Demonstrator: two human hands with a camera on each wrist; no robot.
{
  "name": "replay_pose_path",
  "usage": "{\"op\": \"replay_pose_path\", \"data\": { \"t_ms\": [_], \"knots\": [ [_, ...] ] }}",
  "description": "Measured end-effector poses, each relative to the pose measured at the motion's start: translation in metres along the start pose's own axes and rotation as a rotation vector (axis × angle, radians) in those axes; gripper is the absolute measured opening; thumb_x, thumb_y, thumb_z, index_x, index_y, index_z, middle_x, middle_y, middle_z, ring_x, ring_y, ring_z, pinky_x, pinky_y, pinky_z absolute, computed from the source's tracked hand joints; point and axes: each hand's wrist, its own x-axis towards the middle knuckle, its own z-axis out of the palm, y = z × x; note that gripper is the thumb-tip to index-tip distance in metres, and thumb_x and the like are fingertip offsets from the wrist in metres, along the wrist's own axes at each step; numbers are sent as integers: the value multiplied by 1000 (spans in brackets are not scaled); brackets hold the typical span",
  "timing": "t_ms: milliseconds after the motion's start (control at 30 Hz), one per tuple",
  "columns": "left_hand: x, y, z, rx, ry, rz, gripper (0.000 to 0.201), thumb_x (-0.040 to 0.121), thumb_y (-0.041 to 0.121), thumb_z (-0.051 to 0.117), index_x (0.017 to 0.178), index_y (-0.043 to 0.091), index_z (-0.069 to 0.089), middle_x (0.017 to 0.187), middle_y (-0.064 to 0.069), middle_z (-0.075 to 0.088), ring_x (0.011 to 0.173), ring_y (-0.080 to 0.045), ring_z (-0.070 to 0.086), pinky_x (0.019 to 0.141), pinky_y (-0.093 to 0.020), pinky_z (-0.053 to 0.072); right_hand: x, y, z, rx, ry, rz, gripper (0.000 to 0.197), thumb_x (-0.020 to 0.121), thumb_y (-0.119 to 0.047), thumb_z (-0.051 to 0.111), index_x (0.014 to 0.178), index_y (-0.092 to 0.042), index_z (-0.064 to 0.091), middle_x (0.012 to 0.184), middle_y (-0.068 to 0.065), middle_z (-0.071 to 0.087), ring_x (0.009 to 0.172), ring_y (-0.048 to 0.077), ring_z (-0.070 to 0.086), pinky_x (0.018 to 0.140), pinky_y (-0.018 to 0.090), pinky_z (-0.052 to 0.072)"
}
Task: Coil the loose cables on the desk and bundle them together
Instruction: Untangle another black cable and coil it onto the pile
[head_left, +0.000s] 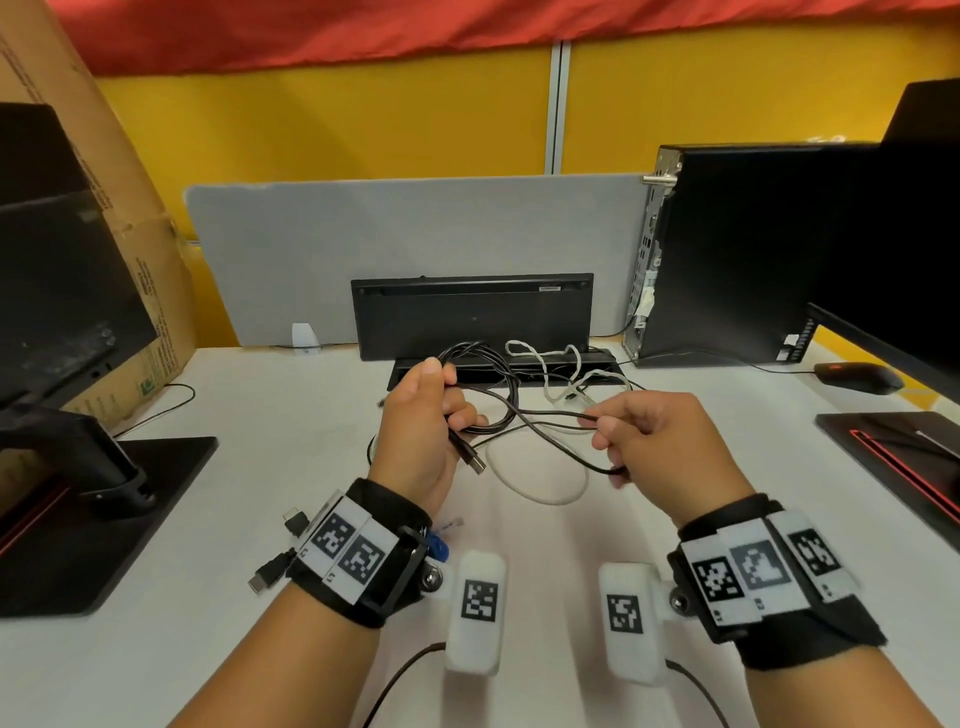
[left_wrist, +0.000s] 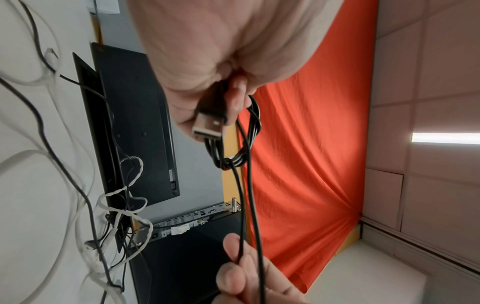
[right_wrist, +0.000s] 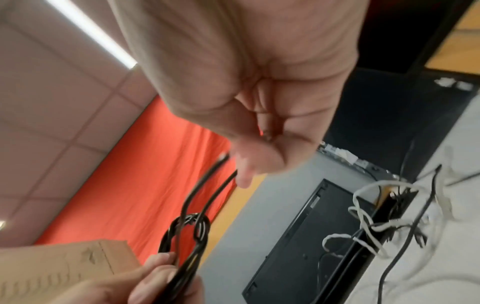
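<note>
My left hand (head_left: 441, 400) grips a partly coiled black USB cable (head_left: 498, 395) above the white desk (head_left: 156, 597); its USB plug (head_left: 475, 462) sticks out below the palm. In the left wrist view that plug (left_wrist: 207, 127) points at the camera, with the coil (left_wrist: 241, 148) held under the fingers. My right hand (head_left: 608, 431) pinches a free loop of the same black cable (right_wrist: 205, 195) a little to the right. A thick white cable (head_left: 540, 488) lies looped on the desk under both hands. A braided white cable (head_left: 550, 358) lies tangled behind them.
A black keyboard (head_left: 470, 312) leans upright against the grey divider (head_left: 415, 228). A desktop PC case (head_left: 727, 249) stands at the right, with a mouse (head_left: 857, 376) and monitor base (head_left: 893, 441). Another monitor stand (head_left: 104, 499) and cardboard box (head_left: 104, 182) are at the left. Small black connectors (head_left: 270, 571) lie near my left wrist.
</note>
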Motion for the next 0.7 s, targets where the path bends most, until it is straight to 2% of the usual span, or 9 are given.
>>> {"op": "replay_pose_path", "data": {
  "t_ms": [100,200,300,367,433,500,567,633,700],
  "knots": [
    [2,1,-1,-6,4,-1,32,105,27,34,80,14,49,55,7,32,46,-7,32,68,-31,41,3,0,-1,-107,13,-76,31,93,-6,54,73,-21,72,50,-19,56,44,-7,49,51,12,39],
    [3,1,-2,12,12,-14,32,105,27,34,80,14,49,54,7,32,46,-7,32,66,-30,43,2,-2,-4,-134,-27,-132,20,88,-16,66,71,-15,75,42,-14,44,39,-1,42,46,2,33],
    [1,0,-2,23,11,-22,32,104,25,34,79,14,51,54,7,33,47,-7,34,68,-31,39,0,-4,-11,-134,-67,-152,16,86,-19,70,72,-16,77,50,-3,52,39,0,41,46,2,34],
    [1,0,-1,35,12,-27,32,104,23,33,79,13,52,56,5,36,49,-9,38,69,-31,40,-1,-7,-16,-111,-70,-134,16,84,-22,72,71,-16,78,53,-9,63,45,-7,52,47,0,35],
    [1,1,-1,26,10,-47,31,104,23,33,81,13,52,57,2,39,51,-11,43,69,-32,43,-1,-8,-21,-69,-64,-108,16,82,-25,74,69,-15,78,54,-16,65,49,-13,55,45,-1,35],
    [1,1,-1,52,11,-53,31,104,24,33,83,13,53,59,1,41,52,-12,47,71,-33,46,-1,-7,-23,-77,-45,-126,14,80,-27,76,68,-18,78,59,-19,68,57,-13,59,50,0,38],
    [1,1,-2,99,21,-47,31,104,25,33,85,14,54,60,1,43,56,-12,50,72,-34,49,0,-6,-24,-117,-1,-176,11,80,-26,76,70,-22,77,58,-20,67,60,-12,60,55,4,42],
    [1,3,-2,103,25,-51,32,105,25,32,87,13,55,63,0,45,61,-14,52,73,-33,52,1,-4,-25,-142,40,-224,12,83,-23,73,71,-22,77,49,-20,60,54,-10,57,58,10,39],
    [1,4,-3,94,16,-64,33,105,24,32,87,13,57,65,-1,49,66,-16,55,74,-32,52,2,-4,-27,-136,78,-261,15,84,-21,72,70,-24,75,50,-17,61,53,-5,58,59,14,41]
  ]
}}
